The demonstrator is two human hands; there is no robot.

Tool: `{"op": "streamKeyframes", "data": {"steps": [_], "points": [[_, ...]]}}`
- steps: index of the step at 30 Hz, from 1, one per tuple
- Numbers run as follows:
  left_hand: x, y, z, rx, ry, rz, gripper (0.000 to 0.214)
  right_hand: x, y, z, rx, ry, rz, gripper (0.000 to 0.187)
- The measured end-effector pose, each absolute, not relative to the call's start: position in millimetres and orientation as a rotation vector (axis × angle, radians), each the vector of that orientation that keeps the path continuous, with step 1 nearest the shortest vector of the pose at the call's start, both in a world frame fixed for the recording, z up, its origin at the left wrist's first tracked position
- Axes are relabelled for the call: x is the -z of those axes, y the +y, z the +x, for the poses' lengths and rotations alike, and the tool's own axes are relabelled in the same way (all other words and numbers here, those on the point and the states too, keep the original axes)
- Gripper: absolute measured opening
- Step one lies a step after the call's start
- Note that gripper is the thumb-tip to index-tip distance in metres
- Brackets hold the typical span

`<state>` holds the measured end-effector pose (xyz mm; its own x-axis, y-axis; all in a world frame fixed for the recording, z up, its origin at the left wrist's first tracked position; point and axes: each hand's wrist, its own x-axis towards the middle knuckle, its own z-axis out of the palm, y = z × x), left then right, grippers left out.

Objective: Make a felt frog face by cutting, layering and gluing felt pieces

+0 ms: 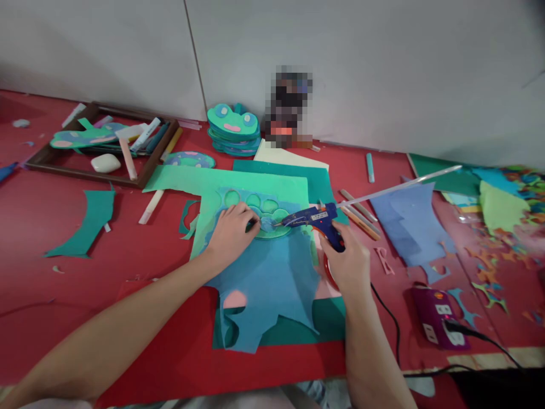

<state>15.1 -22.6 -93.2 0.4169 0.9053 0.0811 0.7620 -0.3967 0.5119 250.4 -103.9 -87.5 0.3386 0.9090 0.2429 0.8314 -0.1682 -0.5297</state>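
Note:
In my right hand (347, 255) is a blue hot glue gun (315, 217), with a long clear glue stick (400, 186) jutting from its back. Its nozzle points left, at a small blue piece (267, 224) lying on a green foam cutout (281, 227). My left hand (235, 230) rests at the cutout's left side, fingers curled and thumb and forefinger close together. Something dark shows between those fingertips, too small to name. Beneath lies a blue foam sheet (264, 284) with cut-out edges, over a light green sheet (255, 180).
Behind stand stacked green frog faces (233, 125). A brown frame (140, 176) with markers and a white eraser-like block (105, 163) lies left. Foam scraps (489, 267) spread right, near a purple power socket box (438, 318). A black cord (389, 312) runs beside my right forearm.

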Motion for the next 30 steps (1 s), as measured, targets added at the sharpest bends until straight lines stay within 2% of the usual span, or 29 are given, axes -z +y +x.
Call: {"op": "streamKeyframes", "data": {"steps": [14, 24, 27, 30], "points": [[91.3, -21.7, 15.9, -0.463, 1.445, 2.261, 0.014, 85.8, -103.7, 243.0, 0.079, -1.578, -1.982, 0.027], [91.3, -22.2, 15.3, -0.476, 1.438, 2.256, 0.012, 85.4, -101.9, 241.3, 0.081, -1.546, -1.954, 0.023], [91.8, -22.6, 15.1, -0.487, 1.436, 2.262, 0.012, 85.1, -99.6, 241.6, 0.016, -1.407, -2.002, 0.028], [93.0, -22.6, 14.8, -0.492, 1.434, 2.265, 0.011, 85.6, -96.6, 245.4, -0.091, -1.238, -1.976, 0.042]]}}
